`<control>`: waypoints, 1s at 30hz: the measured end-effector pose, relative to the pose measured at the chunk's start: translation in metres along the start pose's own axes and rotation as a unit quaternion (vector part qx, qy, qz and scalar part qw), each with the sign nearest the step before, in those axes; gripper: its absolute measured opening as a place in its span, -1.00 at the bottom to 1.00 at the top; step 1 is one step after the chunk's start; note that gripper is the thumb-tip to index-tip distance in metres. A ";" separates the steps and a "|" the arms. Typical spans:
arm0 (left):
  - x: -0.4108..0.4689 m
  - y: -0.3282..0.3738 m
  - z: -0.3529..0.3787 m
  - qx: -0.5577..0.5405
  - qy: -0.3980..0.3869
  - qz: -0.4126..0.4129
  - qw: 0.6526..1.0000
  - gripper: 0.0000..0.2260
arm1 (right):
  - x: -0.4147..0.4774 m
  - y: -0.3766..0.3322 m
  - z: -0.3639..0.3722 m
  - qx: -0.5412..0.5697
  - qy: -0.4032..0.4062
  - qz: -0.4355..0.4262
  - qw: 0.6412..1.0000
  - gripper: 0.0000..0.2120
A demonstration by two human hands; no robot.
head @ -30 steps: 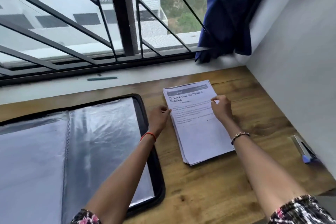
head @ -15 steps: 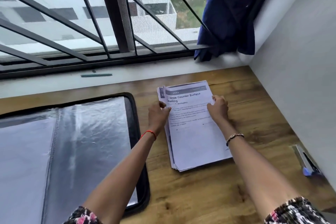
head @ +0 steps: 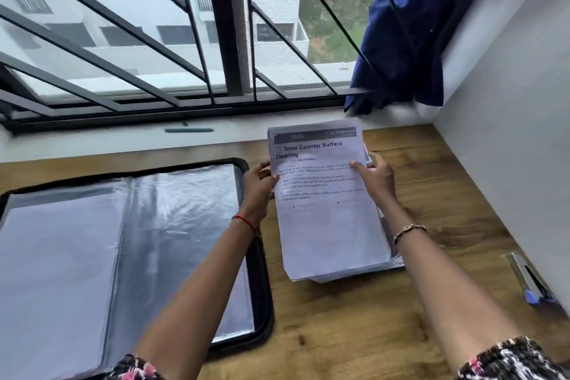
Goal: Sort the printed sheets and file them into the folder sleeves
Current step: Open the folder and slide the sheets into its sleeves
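Both hands hold the printed sheets (head: 327,210) by their side edges: left hand (head: 259,191) pinches the left edge, right hand (head: 377,179) the right. Stack's near end rests on the table (head: 354,333), right of the open folder (head: 129,256).

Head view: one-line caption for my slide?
Left hand and right hand grip the printed sheets by their sides, beside the open folder.

We hold both arms stretched forward and bare below the patterned sleeves (head: 509,361), the left forearm angling in from the lower left and the right from the lower right. Our left hand (head: 259,185) pinches the left edge of the printed sheet (head: 324,225), thumb on top and fingers curled behind. Our right hand (head: 377,180) grips the right edge, thumb laid across the face.
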State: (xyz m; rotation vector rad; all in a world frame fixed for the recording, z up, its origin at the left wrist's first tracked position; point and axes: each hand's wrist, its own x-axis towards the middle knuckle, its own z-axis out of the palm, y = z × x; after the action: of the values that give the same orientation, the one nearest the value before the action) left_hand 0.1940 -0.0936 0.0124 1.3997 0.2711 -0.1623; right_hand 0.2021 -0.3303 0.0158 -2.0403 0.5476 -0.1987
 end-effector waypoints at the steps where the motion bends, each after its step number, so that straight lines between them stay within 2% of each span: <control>1: -0.001 0.006 -0.010 -0.020 0.007 -0.007 1.000 -0.70 | -0.003 -0.007 0.003 0.061 -0.040 0.030 0.997 -0.65; 3: -0.001 0.014 -0.030 -0.065 0.021 -0.020 0.997 -0.68 | -0.011 -0.021 0.009 0.173 -0.146 0.074 0.971 -0.75; 6: -0.002 0.021 -0.063 -0.082 0.043 -0.041 0.995 -0.66 | -0.026 -0.040 0.024 0.209 -0.287 0.093 0.930 -0.69; 8: -0.002 0.024 -0.088 -0.069 0.046 -0.041 0.996 -0.67 | -0.032 -0.049 0.042 0.216 -0.317 0.089 0.919 -0.51; 11: 0.001 0.029 -0.125 -0.045 0.058 -0.023 0.997 -0.79 | -0.039 -0.061 0.070 0.245 -0.317 0.076 0.913 -0.08; 12: 0.003 0.031 -0.138 -0.024 0.070 -0.009 0.997 -0.82 | -0.040 -0.065 0.079 0.259 -0.316 0.066 0.910 -0.04; 14: 0.010 0.029 -0.167 0.091 0.111 0.036 0.989 -0.81 | -0.042 -0.073 0.094 0.291 -0.320 0.059 0.900 -0.06; 16: 0.017 0.025 -0.197 0.245 0.141 0.072 0.956 -0.79 | -0.044 -0.081 0.106 0.327 -0.323 0.063 0.886 -0.09; 20: 0.031 0.018 -0.240 0.412 0.114 0.092 0.899 -0.70 | -0.043 -0.091 0.130 0.377 -0.303 0.071 0.873 -0.10; 23: 0.044 0.014 -0.257 0.478 0.079 0.109 0.868 -0.72 | -0.039 -0.098 0.148 0.396 -0.292 0.074 0.867 -0.20; 27: 0.053 0.011 -0.264 0.499 0.083 0.123 0.854 -0.86 | -0.033 -0.103 0.165 0.427 -0.297 0.070 0.851 -0.66; 30: 0.058 0.012 -0.263 0.488 0.099 0.139 0.856 -0.88 | -0.034 -0.109 0.176 0.442 -0.315 0.062 0.838 -0.58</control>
State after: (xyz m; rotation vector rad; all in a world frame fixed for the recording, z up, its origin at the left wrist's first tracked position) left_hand 0.2287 0.1707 -0.0309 2.4609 0.1441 0.1155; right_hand 0.2671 -0.1312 0.0223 -1.0494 0.1067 0.2651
